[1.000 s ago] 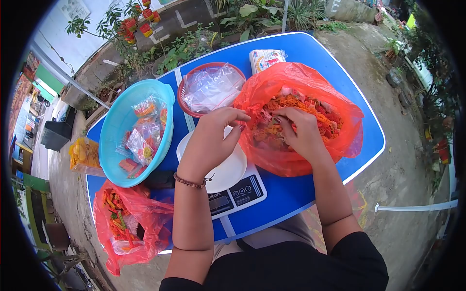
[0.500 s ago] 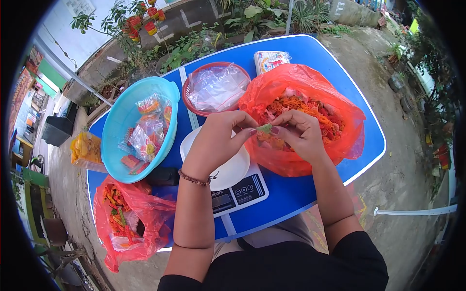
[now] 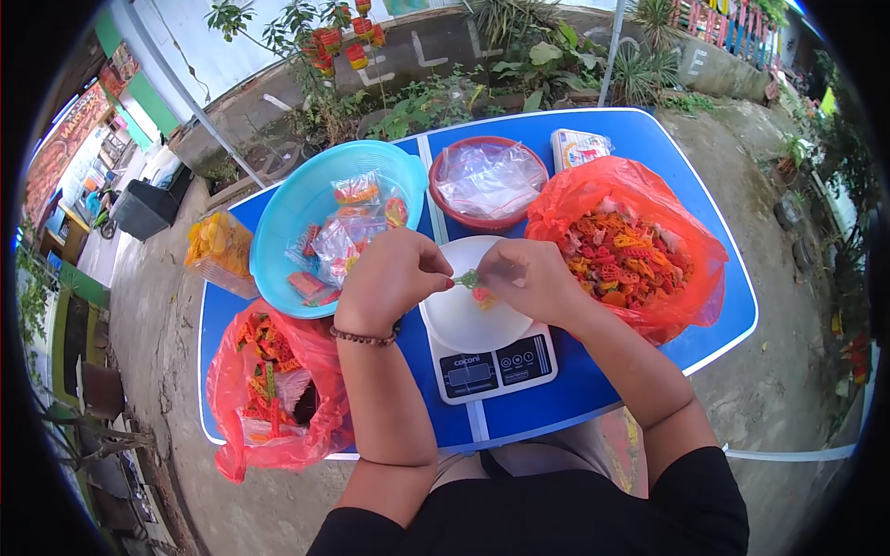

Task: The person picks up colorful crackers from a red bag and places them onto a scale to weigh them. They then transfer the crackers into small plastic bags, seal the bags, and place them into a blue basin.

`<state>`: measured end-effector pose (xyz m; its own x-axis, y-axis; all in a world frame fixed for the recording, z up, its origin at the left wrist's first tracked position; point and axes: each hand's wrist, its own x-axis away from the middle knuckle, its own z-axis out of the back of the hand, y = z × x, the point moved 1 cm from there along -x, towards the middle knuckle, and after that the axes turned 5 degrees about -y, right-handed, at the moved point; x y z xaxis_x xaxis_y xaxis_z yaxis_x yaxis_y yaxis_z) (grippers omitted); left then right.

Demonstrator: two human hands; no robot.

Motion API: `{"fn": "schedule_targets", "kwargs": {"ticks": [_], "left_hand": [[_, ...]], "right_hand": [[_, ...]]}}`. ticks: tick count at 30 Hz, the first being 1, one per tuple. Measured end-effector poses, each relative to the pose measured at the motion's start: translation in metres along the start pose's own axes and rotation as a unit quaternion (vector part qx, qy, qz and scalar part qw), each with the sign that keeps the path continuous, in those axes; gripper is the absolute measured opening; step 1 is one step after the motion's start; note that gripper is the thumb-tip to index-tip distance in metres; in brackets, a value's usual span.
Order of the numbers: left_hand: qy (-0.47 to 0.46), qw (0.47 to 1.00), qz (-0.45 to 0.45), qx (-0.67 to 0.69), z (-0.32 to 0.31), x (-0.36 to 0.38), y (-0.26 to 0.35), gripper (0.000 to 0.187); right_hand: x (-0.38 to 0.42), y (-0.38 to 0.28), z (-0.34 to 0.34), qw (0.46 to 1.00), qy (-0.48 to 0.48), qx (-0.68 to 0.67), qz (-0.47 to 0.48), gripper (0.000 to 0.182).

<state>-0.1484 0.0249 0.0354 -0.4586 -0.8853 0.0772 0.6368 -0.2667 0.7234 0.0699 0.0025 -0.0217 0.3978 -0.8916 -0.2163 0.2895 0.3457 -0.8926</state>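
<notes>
Over the white plate of a kitchen scale, both hands meet at a small green cracker-like piece. My left hand, with a beaded bracelet at the wrist, pinches one end of it between thumb and fingertip. At its other end are the bent fingers of my right hand, closed and slightly blurred. Just under the right fingertips, small red and yellow pieces overlap the plate. To the right, an open red plastic bag holds many orange, red and yellow lattice crackers.
A light blue basin holds several small filled packets. Behind the scale, a red bowl contains clear plastic bags. Another red bag of crackers lies front left, beside a bag of yellow snacks. A white box sits at the back.
My hands have gone from the edge of the big red bag to over the scale plate, with the green piece between them. The whole view has shifted.
</notes>
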Motion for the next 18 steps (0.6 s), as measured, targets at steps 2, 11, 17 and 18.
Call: {"fn": "schedule_targets", "kwargs": {"ticks": [2, 11, 17, 18], "left_hand": [[0.008, 1.000, 0.009, -0.017, 0.003, 0.001, -0.005, 0.018], [0.017, 0.999, -0.021, -0.037, -0.001, -0.010, -0.023, 0.017], [0.070, 0.994, -0.080, -0.010, -0.022, -0.032, -0.030, 0.024], [0.077, 0.992, -0.092, -0.035, -0.021, -0.035, -0.020, 0.025]], "right_hand": [[-0.004, 0.000, -0.006, 1.000, -0.012, 0.009, 0.005, 0.012], [-0.018, -0.005, -0.014, 0.991, -0.057, 0.115, 0.023, 0.014], [-0.030, -0.002, 0.012, 0.925, 0.054, 0.368, 0.072, 0.018], [-0.033, 0.005, 0.018, 0.893, 0.103, 0.427, 0.092, 0.019]]}}
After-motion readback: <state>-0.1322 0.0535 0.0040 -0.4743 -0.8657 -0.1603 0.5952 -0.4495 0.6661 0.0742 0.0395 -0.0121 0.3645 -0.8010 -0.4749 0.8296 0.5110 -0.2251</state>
